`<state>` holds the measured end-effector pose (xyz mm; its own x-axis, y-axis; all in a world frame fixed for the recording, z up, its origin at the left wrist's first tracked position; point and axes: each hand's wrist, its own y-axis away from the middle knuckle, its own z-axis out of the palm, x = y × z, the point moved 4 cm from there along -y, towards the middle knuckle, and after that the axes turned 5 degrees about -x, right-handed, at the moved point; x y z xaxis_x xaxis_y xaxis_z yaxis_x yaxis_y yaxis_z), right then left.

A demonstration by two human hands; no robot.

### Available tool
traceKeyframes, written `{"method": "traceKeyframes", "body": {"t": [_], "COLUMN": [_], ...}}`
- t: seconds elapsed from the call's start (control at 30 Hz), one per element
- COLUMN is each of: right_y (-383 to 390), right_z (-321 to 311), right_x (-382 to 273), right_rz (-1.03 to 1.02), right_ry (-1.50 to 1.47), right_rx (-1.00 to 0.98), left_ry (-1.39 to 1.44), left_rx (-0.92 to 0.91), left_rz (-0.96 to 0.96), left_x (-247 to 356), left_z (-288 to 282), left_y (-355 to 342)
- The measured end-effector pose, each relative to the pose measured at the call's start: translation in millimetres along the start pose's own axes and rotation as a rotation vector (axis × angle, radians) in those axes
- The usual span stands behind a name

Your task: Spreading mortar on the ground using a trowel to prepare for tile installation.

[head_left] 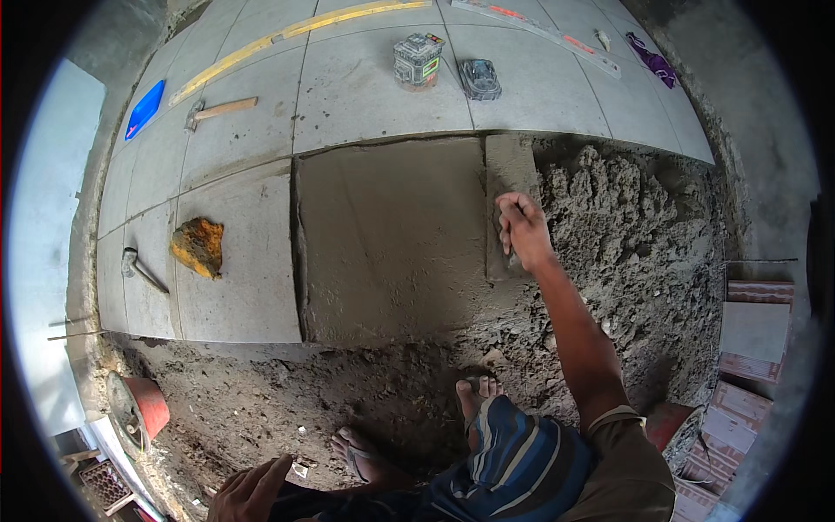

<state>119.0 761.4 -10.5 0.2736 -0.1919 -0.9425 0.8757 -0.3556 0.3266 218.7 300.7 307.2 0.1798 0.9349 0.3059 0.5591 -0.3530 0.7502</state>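
My right hand (524,230) is closed round the handle of a long rectangular plastering trowel (511,161), its blade grey with mortar. The trowel lies flat along the right edge of a smoothed mortar bed (391,235). Lumpy, rough mortar (631,217) spreads to the right of it. At the lower left, my left hand (250,492) is beside my knee, its fingers stretched out and holding nothing.
Grey floor tiles (243,270) border the bed, carrying a wooden-handled hammer (222,109), a small mallet (143,270), an orange-brown sponge (198,247), a blue tray (145,109), a laser level (418,59) and a yellow straightedge (296,30). A red bucket (150,409) stands left; boxes (735,413) lie right.
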Motion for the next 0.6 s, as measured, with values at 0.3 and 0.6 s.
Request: {"method": "traceKeyframes", "body": {"t": [0.3,0.6], "right_y": [16.5,19.1], "right_z": [-10.9,-62.3], "right_x": [-5.3,-22.7], "right_rz": [0.1,0.107], "right_ry": [0.319,0.067], "right_rx": [-0.074,-0.108], "left_ry": [-0.006,0.023], "left_rx": [-0.019,-0.064], "left_rz": [0.026,-0.033], "left_x": [1.8,-1.8], "left_z": [3.6,9.4], "left_y": [-13.9,-13.9]}}
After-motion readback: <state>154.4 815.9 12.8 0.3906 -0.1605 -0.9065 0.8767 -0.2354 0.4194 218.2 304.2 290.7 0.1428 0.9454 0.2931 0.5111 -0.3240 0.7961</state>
